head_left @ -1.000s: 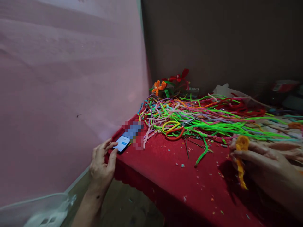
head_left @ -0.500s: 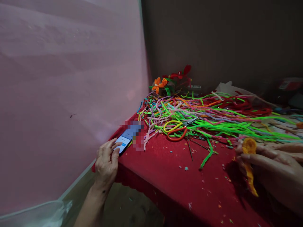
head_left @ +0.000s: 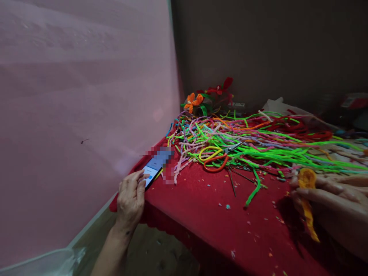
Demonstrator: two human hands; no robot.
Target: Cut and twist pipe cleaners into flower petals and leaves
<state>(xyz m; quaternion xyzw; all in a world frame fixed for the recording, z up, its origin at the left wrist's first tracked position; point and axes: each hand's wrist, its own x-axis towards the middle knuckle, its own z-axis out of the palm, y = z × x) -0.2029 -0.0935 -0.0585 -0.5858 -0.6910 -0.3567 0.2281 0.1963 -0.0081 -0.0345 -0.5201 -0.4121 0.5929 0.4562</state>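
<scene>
At the table's left corner, my left hand (head_left: 130,197) is curled at the near end of a phone (head_left: 153,166) with a lit screen. A fingertip lies over the screen and the thumb is by the lower edge. Towards the right edge of the view, my right hand (head_left: 333,203) pinches an orange pipe-cleaner piece (head_left: 307,178), flat and rounded at the top, with a narrow tail hanging below the fingers. Scissors (head_left: 217,157) with yellow and orange handles rest on a heap of coloured pipe cleaners (head_left: 276,153) between the hands.
Small fluffy scraps (head_left: 228,207) dot the red tablecloth (head_left: 198,207). Orange and red pipe-cleaner flowers (head_left: 193,101) stand behind the heap. A pale pink wall panel (head_left: 86,96) rises along the left. Clear plastic (head_left: 46,264) shows at the bottom left.
The view has shifted slightly, so the right hand and orange piece appear a little further right and lower. Both hands keep nearly the same pose, and the phone stays in place.
</scene>
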